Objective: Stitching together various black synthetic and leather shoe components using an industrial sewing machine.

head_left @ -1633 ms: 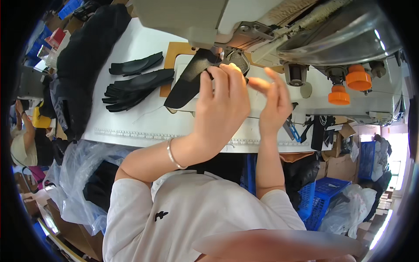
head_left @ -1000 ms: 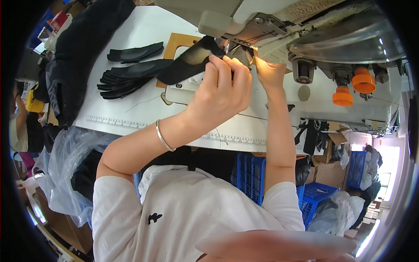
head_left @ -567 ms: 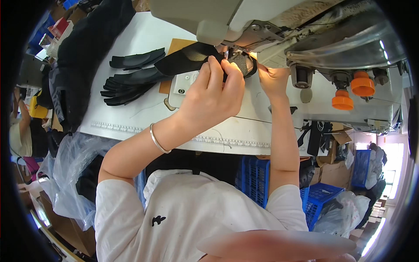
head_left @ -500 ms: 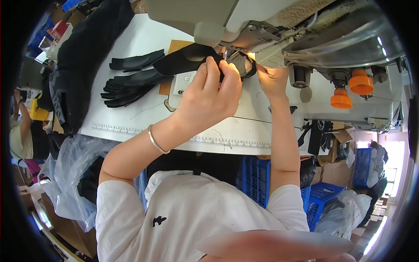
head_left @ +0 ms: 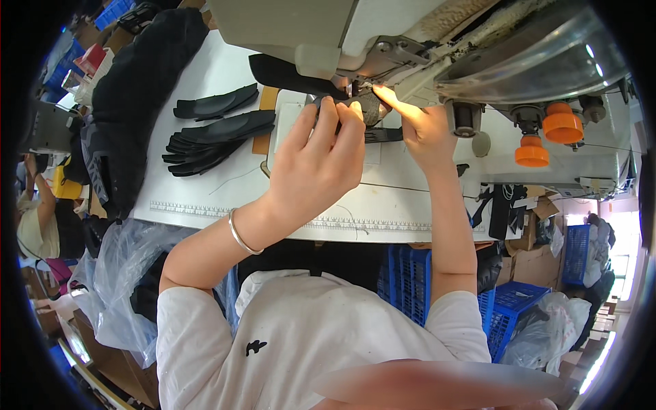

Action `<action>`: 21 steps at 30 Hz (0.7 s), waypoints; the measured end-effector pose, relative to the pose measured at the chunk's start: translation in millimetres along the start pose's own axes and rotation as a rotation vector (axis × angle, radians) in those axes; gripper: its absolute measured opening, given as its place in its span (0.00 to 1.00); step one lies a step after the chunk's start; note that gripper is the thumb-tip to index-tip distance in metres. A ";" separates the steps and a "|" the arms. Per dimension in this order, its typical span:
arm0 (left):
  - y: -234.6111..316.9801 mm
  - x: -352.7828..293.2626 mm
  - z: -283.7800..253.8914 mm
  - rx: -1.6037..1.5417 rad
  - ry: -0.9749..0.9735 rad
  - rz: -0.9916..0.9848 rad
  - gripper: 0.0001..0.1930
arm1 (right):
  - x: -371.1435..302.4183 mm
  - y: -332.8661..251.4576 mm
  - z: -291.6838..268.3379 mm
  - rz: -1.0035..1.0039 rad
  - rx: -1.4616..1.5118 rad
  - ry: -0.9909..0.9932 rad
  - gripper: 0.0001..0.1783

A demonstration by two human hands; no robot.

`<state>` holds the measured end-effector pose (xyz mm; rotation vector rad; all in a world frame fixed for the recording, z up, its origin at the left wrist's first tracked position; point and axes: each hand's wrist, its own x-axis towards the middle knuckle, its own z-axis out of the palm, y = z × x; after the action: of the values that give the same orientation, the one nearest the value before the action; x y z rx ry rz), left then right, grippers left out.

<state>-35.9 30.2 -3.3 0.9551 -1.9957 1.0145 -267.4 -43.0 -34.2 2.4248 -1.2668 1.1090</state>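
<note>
Fabric (head_left: 295, 75) at L hand (head_left: 316, 158); blk cloth (head_left: 145, 292) in bag (head_left: 109, 283)

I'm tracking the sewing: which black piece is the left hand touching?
The long black piece with the grey patch, at the sewing machine: the left hand has fingertips on it; the other black pieces lie farther left, untouched.

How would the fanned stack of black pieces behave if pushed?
The fanned stack would likely slide apart, since its layers overlap with no visible tie. Each layer looks light, being thin, and perhaps springy, keeping a smooth curve.
</note>
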 end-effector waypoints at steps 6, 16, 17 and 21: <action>-10.6 0.0 -0.7 -0.093 0.029 0.000 0.07 | -3.2 -24.8 -12.9 -0.026 -0.171 0.050 0.37; -30.2 -4.5 1.3 -0.298 -0.084 -0.113 0.10 | 1.0 -59.7 -35.7 -0.081 -0.396 -0.013 0.35; -34.9 -4.4 3.4 -0.284 -0.045 -0.035 0.12 | 0.9 -61.8 -36.6 -0.091 -0.400 -0.014 0.35; -49.2 -3.9 7.8 -0.337 0.018 0.087 0.17 | 3.3 -75.3 -39.7 -0.094 -0.388 -0.005 0.33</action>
<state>5.3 3.8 7.1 0.6789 -2.1216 0.6962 -229.4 20.2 8.3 2.1705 -1.2220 0.7490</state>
